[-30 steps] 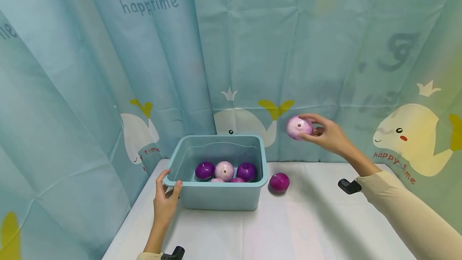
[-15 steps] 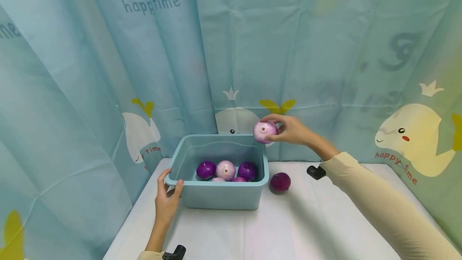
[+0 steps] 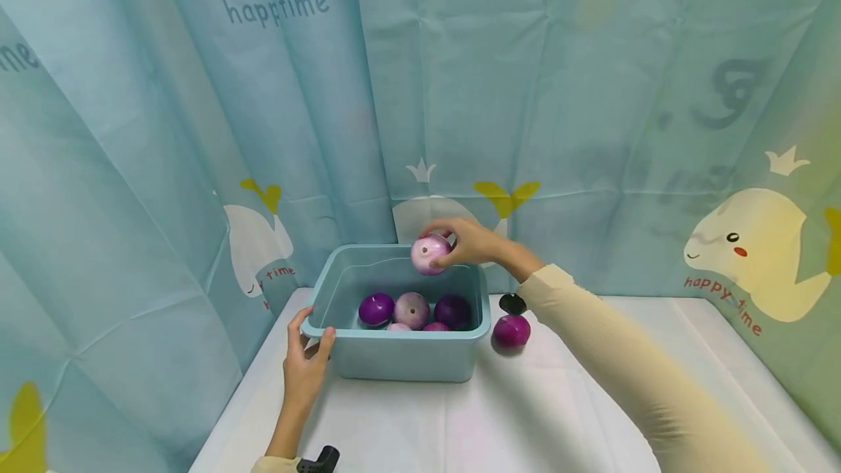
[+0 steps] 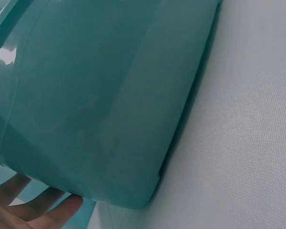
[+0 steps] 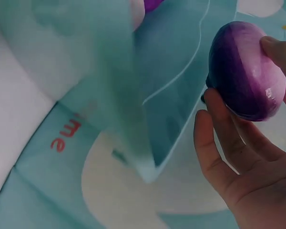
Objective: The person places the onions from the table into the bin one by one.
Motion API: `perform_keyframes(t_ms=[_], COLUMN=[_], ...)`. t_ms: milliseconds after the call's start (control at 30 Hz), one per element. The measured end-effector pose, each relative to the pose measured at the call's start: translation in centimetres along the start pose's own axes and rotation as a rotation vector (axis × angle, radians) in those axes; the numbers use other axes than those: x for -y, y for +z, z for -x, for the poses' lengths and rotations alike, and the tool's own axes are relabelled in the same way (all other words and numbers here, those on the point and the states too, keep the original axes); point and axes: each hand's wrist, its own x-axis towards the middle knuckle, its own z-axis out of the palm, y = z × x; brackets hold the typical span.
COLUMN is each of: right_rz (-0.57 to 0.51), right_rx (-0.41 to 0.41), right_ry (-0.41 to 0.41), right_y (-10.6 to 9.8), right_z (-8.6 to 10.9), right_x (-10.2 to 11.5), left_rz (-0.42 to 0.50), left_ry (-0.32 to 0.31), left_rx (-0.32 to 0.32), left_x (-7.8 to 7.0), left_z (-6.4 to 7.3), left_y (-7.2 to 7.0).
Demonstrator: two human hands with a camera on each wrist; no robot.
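Note:
In the head view my right hand point(image 3: 471, 241) holds a pale purple onion point(image 3: 428, 254) above the blue-green plastic bin point(image 3: 402, 358). The right wrist view shows this onion point(image 5: 245, 71) pinched by thumb and fingers, one side of it darker purple. My left hand point(image 3: 304, 371) grips the bin's front left corner, thumb at the front rim. From the left wrist, its fingers point(image 4: 62, 210) curve against the bin's wall. Inside the bin lie several onions, among them a whitish one point(image 3: 412, 311) between two dark purple ones; the front wall partly hides others.
A magenta onion point(image 3: 512, 332) sits on the white-covered table point(image 3: 591, 385), right of the bin. A blue-green curtain point(image 3: 591, 108) with whale prints stands behind and at both sides. Black wrist cameras show on both arms.
My right hand has carried the pale onion leftward and slightly down, from right of the bin to above it. My left hand keeps its grip on the corner.

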Motion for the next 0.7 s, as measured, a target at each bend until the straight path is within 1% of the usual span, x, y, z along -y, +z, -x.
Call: perform_keyframes(t_ms=[100, 200, 433, 700], right_rz=[0.067, 0.103, 0.102, 0.104], right_rx=[0.016, 0.030, 0.069, 0.088], right_ry=[0.007, 0.021, 0.044, 0.065], right_y=[0.8, 1.4, 2.6, 3.2], right_z=[-0.9, -1.5, -2.6, -3.1], right_x=[0.3, 0.5, 0.5, 0.6], left_rz=[-0.005, -0.001, 0.006, 0.006], left_ry=[-0.005, -0.002, 0.015, 0.017], left_rx=[-0.001, 0.000, -0.002, -0.011], left_x=[0.0, 0.0, 0.2, 0.3], left_z=[0.0, 0.0, -0.1, -0.2], left_y=[0.0, 0.1, 0.1, 0.1])
